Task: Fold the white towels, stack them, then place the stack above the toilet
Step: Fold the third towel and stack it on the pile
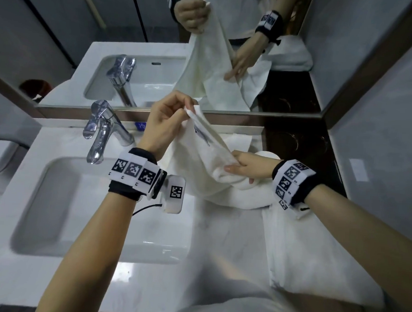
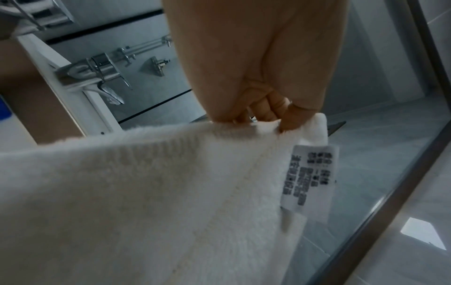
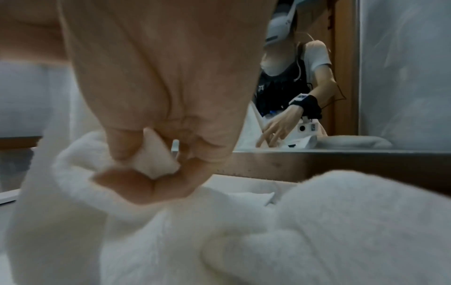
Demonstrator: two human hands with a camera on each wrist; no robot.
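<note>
My left hand [image 1: 187,109] is raised before the mirror and pinches one corner of a white towel [image 1: 200,160]. In the left wrist view the left hand [image 2: 268,121] holds the towel [image 2: 146,192] by its top edge, and a printed care label [image 2: 307,177] hangs beside the corner. Lower and to the right, my right hand [image 1: 235,163] grips the same towel's edge. In the right wrist view the right hand [image 3: 146,169] pinches a fold of the towel [image 3: 244,231]. The towel's lower part lies bunched on the counter. A second white towel [image 1: 314,252] lies flat at the counter's right.
A chrome faucet [image 1: 103,131] stands left of my left hand, above the white sink basin [image 1: 42,207]. A mirror [image 1: 135,21] runs along the back wall. A dark shelf [image 1: 296,141] fills the back right corner, next to a grey wall [image 1: 378,165].
</note>
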